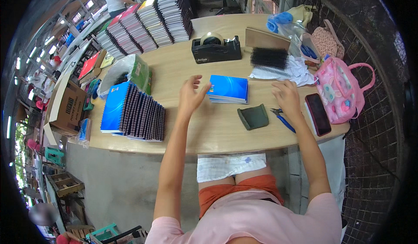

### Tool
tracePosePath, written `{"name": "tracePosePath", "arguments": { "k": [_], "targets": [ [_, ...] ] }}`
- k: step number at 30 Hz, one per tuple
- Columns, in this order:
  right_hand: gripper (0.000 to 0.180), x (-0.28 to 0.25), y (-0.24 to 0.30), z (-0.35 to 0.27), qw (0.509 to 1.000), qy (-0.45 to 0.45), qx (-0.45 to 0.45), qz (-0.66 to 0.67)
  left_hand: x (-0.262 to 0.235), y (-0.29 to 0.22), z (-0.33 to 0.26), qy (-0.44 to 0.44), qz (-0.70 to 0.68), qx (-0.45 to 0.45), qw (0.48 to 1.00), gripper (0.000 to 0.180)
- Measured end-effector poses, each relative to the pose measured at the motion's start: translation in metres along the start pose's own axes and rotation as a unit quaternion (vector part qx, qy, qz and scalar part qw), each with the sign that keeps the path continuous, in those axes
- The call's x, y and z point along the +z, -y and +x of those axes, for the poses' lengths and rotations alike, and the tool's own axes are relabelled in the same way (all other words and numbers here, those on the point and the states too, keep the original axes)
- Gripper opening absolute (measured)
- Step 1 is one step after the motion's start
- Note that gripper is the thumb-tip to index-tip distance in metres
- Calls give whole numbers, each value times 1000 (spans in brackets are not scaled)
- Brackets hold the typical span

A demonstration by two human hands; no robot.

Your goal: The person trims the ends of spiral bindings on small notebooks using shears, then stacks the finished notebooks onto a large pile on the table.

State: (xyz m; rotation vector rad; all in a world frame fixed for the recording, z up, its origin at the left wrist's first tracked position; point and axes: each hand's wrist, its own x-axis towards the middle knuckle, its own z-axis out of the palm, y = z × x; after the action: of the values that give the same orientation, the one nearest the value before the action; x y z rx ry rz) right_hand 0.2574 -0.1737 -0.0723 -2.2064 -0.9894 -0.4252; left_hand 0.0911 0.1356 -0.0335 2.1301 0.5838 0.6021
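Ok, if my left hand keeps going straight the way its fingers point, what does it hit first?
Most likely the small blue notebook stack: the left hand is open, fingers aimed toward its near left edge. The hand seems raised above the table, so depth is uncertain.

Ahead of you a black tape dispenser [216, 49] stands near rows of stacked notebooks [146, 24]. To your right lie a dark phone [318, 113] and a pink bag [340, 89]; to your left, a cardboard box [67, 109].

Notebooks [228, 88] between hands, pliers [282, 119] probably right.
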Motion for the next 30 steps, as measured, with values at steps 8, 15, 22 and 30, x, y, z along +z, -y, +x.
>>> {"name": "tracePosePath", "arguments": {
  "k": [8,15,22,30],
  "targets": [
    [20,61,-53,88,962,71,5,-263,47,31,70,131,-100,-142,976,36],
    [19,63,-77,87,953,76,39,-292,1,-1,-21,-71,-114,41,990,48],
    [16,27,-59,83,958,-62,-131,-249,13,8,-148,-9,-26,105,994,46],
    [20,-14,38,11,962,171,-48,206,56,5,-156,-135,-50,125,982,23]
  ]
}}
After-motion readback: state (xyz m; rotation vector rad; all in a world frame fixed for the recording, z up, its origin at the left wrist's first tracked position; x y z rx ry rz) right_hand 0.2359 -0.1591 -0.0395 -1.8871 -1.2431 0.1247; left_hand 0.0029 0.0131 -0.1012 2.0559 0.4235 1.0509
